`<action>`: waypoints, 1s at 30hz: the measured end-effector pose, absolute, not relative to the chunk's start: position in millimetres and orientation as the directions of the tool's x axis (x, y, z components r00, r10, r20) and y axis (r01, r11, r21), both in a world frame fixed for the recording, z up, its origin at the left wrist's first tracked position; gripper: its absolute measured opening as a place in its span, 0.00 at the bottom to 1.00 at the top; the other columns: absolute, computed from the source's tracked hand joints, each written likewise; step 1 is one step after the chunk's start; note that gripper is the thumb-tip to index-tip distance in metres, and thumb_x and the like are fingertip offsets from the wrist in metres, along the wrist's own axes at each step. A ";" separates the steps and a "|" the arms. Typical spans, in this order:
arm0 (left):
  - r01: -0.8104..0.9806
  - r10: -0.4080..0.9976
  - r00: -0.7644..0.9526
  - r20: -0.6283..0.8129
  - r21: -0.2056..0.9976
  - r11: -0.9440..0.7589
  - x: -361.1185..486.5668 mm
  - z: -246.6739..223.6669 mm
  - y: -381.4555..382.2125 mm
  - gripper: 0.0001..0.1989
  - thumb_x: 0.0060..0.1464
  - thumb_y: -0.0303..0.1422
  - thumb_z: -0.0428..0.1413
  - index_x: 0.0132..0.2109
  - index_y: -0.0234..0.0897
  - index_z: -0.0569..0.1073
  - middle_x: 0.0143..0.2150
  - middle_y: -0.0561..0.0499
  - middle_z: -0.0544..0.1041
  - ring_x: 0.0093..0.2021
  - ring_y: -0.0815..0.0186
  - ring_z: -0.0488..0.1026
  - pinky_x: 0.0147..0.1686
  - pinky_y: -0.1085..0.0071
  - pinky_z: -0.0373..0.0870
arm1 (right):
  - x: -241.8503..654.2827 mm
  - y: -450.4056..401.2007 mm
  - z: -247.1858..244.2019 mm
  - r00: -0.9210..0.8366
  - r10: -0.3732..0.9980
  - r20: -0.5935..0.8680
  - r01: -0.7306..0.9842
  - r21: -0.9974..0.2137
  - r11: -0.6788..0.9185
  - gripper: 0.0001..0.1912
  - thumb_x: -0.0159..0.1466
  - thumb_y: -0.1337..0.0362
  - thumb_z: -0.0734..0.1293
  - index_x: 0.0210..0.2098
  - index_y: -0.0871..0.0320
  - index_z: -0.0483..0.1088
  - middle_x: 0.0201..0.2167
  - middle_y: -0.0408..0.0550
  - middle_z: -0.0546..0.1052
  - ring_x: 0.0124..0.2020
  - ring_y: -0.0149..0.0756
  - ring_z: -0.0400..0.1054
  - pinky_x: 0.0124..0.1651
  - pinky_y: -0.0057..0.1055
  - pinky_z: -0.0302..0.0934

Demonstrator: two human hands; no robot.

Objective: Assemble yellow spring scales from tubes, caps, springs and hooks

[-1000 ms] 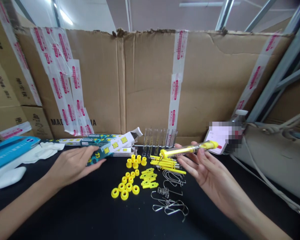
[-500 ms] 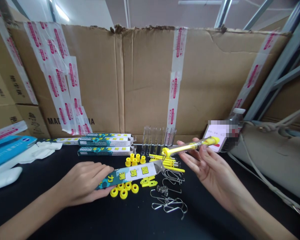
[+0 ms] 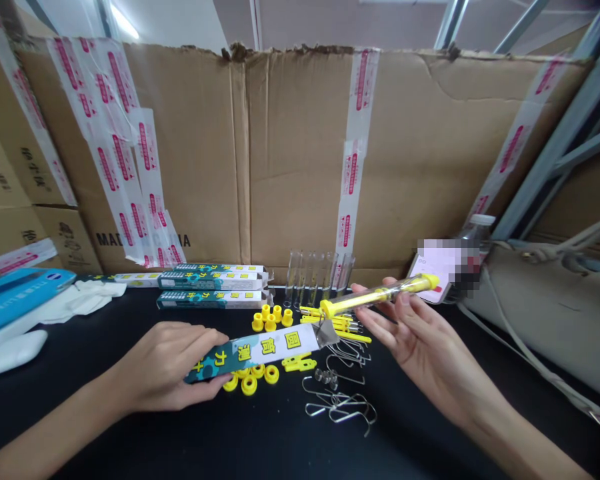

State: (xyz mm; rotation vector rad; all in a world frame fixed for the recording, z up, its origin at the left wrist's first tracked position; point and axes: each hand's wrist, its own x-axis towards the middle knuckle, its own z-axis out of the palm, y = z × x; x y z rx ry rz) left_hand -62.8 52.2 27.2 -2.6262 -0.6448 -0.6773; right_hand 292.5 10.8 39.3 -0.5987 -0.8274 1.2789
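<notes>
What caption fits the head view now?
Left hand grips a printed carton, its open flap near the capped clear tube in the right hand.

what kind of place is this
Probably a packing or assembly bench in a workshop or storeroom: tall brown cardboard panel, grey metal shelving frame, and small yellow plastic collars on a black tabletop.

My left hand (image 3: 180, 367) is closed, palm inward, fingers together above and thumb below, knuckles up. My right hand (image 3: 415, 333) is turned palm up, thumb and fingers pinching, the other fingers spread. Both my forearms slant in from the lower corners.
</notes>
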 end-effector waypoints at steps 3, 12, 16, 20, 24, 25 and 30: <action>0.522 0.340 0.764 0.548 -0.215 -0.826 -64.2 26.8 53.8 0.11 0.65 0.39 0.53 0.47 0.37 0.69 0.32 0.51 0.80 0.26 0.63 0.79 0.25 0.68 0.71 | 293.4 11.4 36.8 0.066 0.971 0.231 -0.550 -0.803 0.228 0.04 0.70 0.62 0.68 0.44 0.52 0.72 0.51 0.53 0.83 0.58 0.42 0.73 0.57 0.33 0.70; 0.549 0.347 0.751 0.561 -0.242 -0.800 -63.9 31.7 56.7 0.11 0.67 0.40 0.52 0.46 0.36 0.69 0.31 0.51 0.81 0.26 0.62 0.80 0.24 0.68 0.73 | 291.5 9.3 35.3 0.134 0.914 0.383 -0.402 -0.822 0.403 0.10 0.68 0.57 0.71 0.46 0.50 0.69 0.48 0.53 0.84 0.49 0.43 0.79 0.54 0.35 0.73; 0.548 0.325 0.751 0.575 -0.267 -0.792 -64.9 31.4 58.5 0.11 0.67 0.40 0.52 0.46 0.36 0.69 0.31 0.50 0.81 0.26 0.63 0.80 0.25 0.68 0.73 | 289.3 7.1 34.7 0.155 0.893 0.422 -0.349 -0.823 0.449 0.10 0.67 0.56 0.71 0.46 0.50 0.70 0.45 0.49 0.85 0.48 0.43 0.80 0.51 0.35 0.75; 0.529 0.279 0.761 0.585 -0.312 -0.789 -68.4 28.2 61.5 0.11 0.67 0.39 0.53 0.47 0.35 0.69 0.32 0.50 0.82 0.26 0.63 0.80 0.26 0.67 0.74 | 287.3 6.0 33.8 0.170 0.888 0.427 -0.335 -0.823 0.459 0.09 0.68 0.57 0.70 0.46 0.50 0.70 0.44 0.48 0.86 0.47 0.41 0.80 0.51 0.33 0.75; 0.505 0.237 0.776 0.585 -0.350 -0.789 -71.1 26.2 62.0 0.10 0.66 0.37 0.53 0.48 0.35 0.70 0.34 0.50 0.82 0.27 0.62 0.81 0.27 0.67 0.73 | 286.2 4.9 32.9 0.196 0.870 0.453 -0.335 -0.803 0.493 0.08 0.69 0.58 0.69 0.47 0.49 0.70 0.44 0.47 0.85 0.48 0.41 0.80 0.52 0.34 0.75; 0.500 0.232 0.780 0.581 -0.355 -0.790 -71.4 25.9 61.8 0.10 0.66 0.37 0.54 0.48 0.35 0.71 0.34 0.50 0.82 0.27 0.62 0.80 0.26 0.67 0.73 | 286.1 4.5 32.8 0.205 0.864 0.461 -0.334 -0.796 0.504 0.08 0.69 0.58 0.69 0.47 0.49 0.70 0.44 0.47 0.85 0.49 0.41 0.80 0.52 0.34 0.75; 0.494 0.225 0.783 0.580 -0.359 -0.792 -71.3 24.7 60.4 0.10 0.65 0.37 0.55 0.49 0.35 0.71 0.34 0.51 0.82 0.26 0.63 0.80 0.26 0.68 0.73 | 285.9 2.8 32.2 0.207 0.859 0.468 -0.339 -0.789 0.512 0.07 0.69 0.58 0.69 0.47 0.49 0.71 0.44 0.46 0.85 0.48 0.39 0.80 0.51 0.32 0.75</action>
